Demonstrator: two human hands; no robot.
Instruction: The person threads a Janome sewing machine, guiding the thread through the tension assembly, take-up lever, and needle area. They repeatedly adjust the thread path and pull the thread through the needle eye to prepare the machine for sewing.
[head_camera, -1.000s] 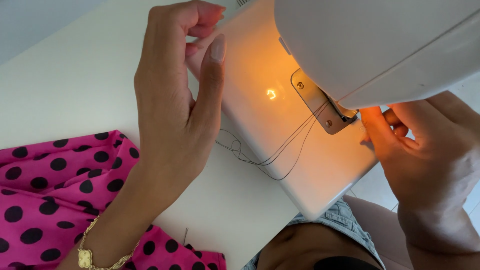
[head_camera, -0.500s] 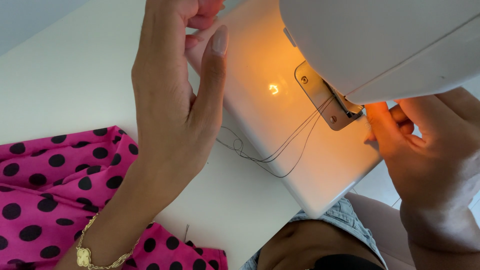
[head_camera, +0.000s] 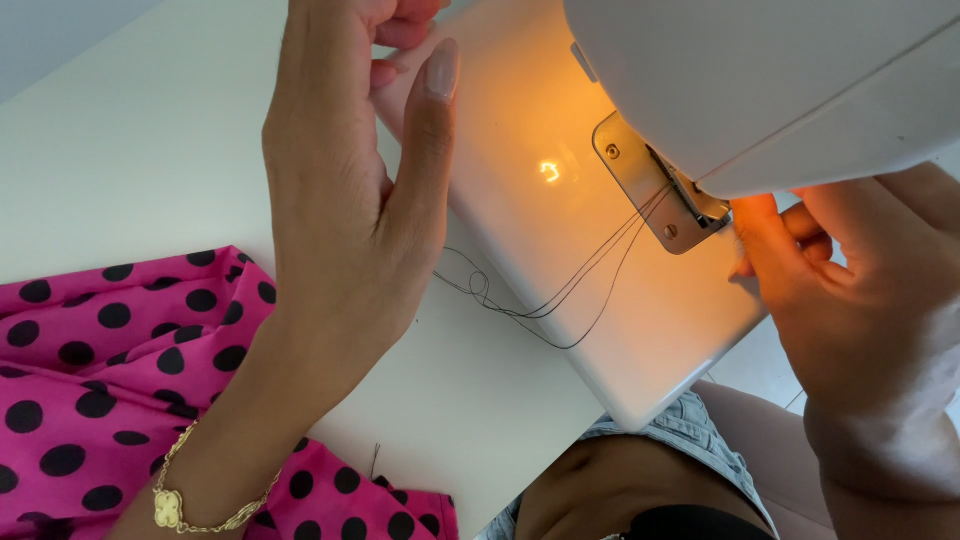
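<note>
Left hand (head_camera: 350, 200) raised edge-on, fingers loosely curled, empty; right hand (head_camera: 850, 300) fingers pinched at needle plate (head_camera: 650, 195), threads (head_camera: 560, 305) trailing.

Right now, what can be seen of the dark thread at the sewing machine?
The dark thread is thin, in several strands. It runs from under the metal presser foot down across the lit white machine bed, then curls in loose loops onto the white table. It lies slack. Whether the right hand touches it cannot be told.
</note>
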